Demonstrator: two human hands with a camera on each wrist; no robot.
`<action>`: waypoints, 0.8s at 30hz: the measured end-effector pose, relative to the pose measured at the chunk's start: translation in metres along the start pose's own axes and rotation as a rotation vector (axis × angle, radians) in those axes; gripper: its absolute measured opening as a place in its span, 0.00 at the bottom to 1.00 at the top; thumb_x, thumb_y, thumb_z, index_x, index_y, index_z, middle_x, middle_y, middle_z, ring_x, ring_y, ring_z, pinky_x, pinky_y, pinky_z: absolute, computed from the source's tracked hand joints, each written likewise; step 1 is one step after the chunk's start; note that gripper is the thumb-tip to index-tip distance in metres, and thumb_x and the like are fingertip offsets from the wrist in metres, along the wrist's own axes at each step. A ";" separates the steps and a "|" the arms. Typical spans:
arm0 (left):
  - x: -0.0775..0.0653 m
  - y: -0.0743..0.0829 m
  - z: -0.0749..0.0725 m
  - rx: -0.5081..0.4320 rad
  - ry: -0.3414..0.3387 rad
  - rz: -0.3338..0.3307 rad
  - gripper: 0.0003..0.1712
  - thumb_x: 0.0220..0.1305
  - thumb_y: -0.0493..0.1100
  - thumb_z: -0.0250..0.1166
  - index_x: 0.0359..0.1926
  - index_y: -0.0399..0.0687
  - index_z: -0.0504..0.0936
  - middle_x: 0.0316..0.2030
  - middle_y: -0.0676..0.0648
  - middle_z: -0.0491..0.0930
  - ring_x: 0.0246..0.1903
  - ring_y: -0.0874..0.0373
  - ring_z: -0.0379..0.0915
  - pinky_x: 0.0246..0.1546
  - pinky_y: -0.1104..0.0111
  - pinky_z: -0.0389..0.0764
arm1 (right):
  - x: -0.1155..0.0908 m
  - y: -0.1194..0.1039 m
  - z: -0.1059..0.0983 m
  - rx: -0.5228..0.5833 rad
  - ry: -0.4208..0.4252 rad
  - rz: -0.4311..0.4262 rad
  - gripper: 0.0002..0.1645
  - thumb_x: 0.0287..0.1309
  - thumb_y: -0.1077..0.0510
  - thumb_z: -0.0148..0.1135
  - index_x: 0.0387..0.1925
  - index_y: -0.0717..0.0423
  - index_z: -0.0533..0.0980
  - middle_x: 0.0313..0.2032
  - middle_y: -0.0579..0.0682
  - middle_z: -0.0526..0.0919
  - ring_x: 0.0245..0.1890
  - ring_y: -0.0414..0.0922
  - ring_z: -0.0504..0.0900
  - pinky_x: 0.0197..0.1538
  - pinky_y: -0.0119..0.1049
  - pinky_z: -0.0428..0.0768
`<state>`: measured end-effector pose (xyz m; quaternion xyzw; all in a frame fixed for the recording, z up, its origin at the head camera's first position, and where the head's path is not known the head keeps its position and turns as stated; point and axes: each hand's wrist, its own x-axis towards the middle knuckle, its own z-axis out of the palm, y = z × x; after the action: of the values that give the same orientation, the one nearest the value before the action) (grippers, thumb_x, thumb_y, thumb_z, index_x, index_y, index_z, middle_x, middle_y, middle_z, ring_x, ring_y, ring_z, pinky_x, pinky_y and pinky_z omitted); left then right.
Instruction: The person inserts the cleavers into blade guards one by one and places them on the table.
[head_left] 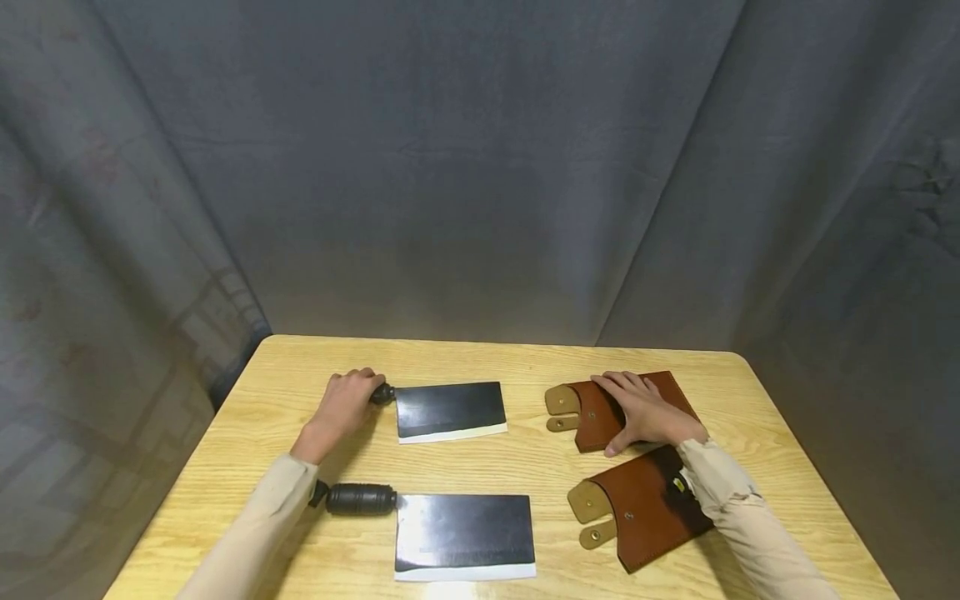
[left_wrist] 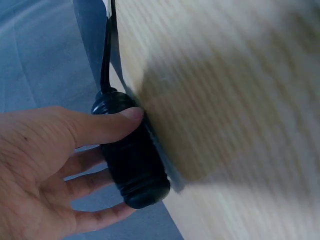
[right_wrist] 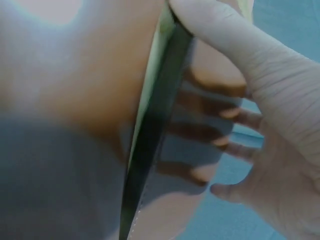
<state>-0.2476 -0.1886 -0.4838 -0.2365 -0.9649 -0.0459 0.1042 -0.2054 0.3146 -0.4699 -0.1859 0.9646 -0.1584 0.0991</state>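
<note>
My left hand [head_left: 348,400] grips the ribbed black handle [left_wrist: 132,155] of the far cleaver [head_left: 450,411], thumb on one side and fingers on the other. Its broad dark blade points right, the pale edge toward me. Over the far brown leather cleaver sheath [head_left: 600,417] my right hand [head_left: 641,412] spreads; the thumb is at the near edge and the fingertips reach the far side. In the right wrist view the thumb overlaps an edge of brown leather and the fingertips are right at the glossy surface. The hand hides the sheath's middle.
A second cleaver [head_left: 465,533] lies nearer, its black handle to the left. A second leather sheath [head_left: 648,508] with tan snap straps [head_left: 590,502] sits below my right hand, partly under the sleeve. Grey curtains [head_left: 480,167] surround the wooden table [head_left: 555,475].
</note>
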 end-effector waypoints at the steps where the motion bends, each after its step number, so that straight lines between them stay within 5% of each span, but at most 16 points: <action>1: 0.000 0.001 0.000 0.007 0.004 0.002 0.19 0.48 0.35 0.76 0.43 0.41 0.83 0.39 0.40 0.84 0.38 0.44 0.83 0.38 0.46 0.84 | 0.000 0.001 0.000 -0.003 0.013 -0.002 0.76 0.25 0.37 0.83 0.74 0.57 0.54 0.72 0.64 0.56 0.71 0.68 0.52 0.66 0.75 0.48; 11: 0.002 0.007 -0.004 0.085 0.120 0.046 0.30 0.44 0.35 0.78 0.52 0.39 0.80 0.49 0.38 0.82 0.47 0.43 0.79 0.43 0.45 0.82 | 0.000 0.005 0.002 -0.080 0.130 -0.044 0.76 0.27 0.33 0.81 0.73 0.60 0.54 0.69 0.66 0.59 0.70 0.66 0.55 0.67 0.71 0.52; 24: -0.003 0.006 0.003 0.117 0.135 0.050 0.32 0.43 0.31 0.77 0.53 0.40 0.79 0.48 0.39 0.81 0.48 0.44 0.77 0.44 0.43 0.78 | 0.006 -0.002 0.002 -0.183 0.185 -0.014 0.76 0.27 0.30 0.80 0.73 0.60 0.54 0.70 0.66 0.59 0.70 0.65 0.56 0.64 0.71 0.56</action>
<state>-0.2423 -0.1840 -0.4877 -0.2505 -0.9505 -0.0028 0.1837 -0.2097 0.3101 -0.4720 -0.1853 0.9788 -0.0869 -0.0089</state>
